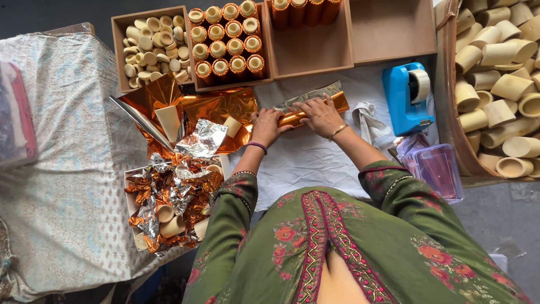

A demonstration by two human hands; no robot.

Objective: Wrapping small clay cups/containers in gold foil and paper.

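— While both hands are down on the white sheet point(315, 160), what are they on?

— One tube wrapped in orange foil point(315, 111), lying on its side across the sheet. The left hand point(269, 125) lies flat over its left end, fingers pressed down; the right hand point(322, 114) covers the middle, fingers spread across the tube. A strip of foil, silver side up point(315, 94), sticks out behind the tube.

— Is either hand closed round it?

— No, both press from above, palms down – not a full grip.

— What lies about them?

— To the left, loose orange foil sheets point(216, 110) with a pale cup point(167, 121) on them, and nearer the body a small box of crumpled foil scraps point(171, 197) and a few cups. Behind the hands stands a wooden box point(228, 84) of upright foil-wrapped tubes, beside it a box of small pale caps point(151, 48). To the right, a blue tape dispenser point(406, 97) sits just beside a clear plastic container point(437, 169), and a carton of bare pale tubes point(498, 84) fills the far right
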